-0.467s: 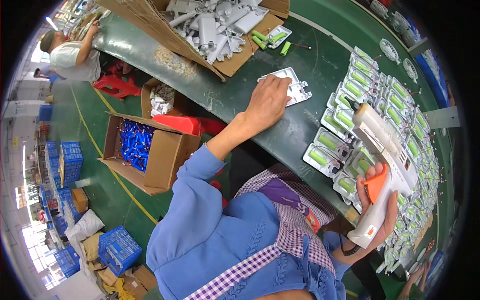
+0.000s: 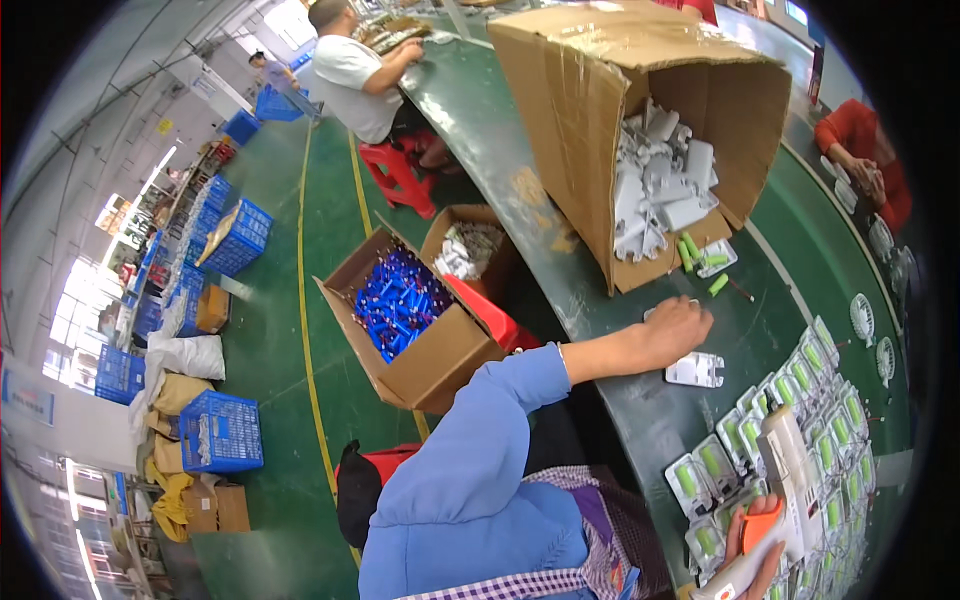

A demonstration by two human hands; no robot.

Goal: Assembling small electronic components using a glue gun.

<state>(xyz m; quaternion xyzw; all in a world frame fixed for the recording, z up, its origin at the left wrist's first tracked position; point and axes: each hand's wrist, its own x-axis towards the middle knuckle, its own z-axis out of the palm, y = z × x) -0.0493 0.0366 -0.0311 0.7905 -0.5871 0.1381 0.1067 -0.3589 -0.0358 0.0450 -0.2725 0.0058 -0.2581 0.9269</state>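
Observation:
My left hand [image 2: 680,330] is curled low over the green table, fingers bent together. A bit of white shows beside it; what the fingers hold, if anything, is hidden. Just nearer to me lies a white plastic casing [image 2: 695,370], apart from the hand. At the lower right, my right hand [image 2: 745,545] is wrapped round the handle of a white glue gun [image 2: 790,470] with an orange trigger [image 2: 762,525]. The gun's body is over rows of white casings with green battery cells [image 2: 710,460] and thin wires.
A big cardboard box [image 2: 570,130] tipped on its side spills white plastic parts [image 2: 660,180]. Loose green cells [image 2: 688,250] lie by its mouth. Left of the table stand a carton of blue cells [image 2: 400,300] and a red stool [image 2: 490,310]. Other people sit farther along the benches.
The view has swung left. My left hand has come off the white casing, which stays on the table, and moved farther toward the big box. My right hand still grips the glue gun.

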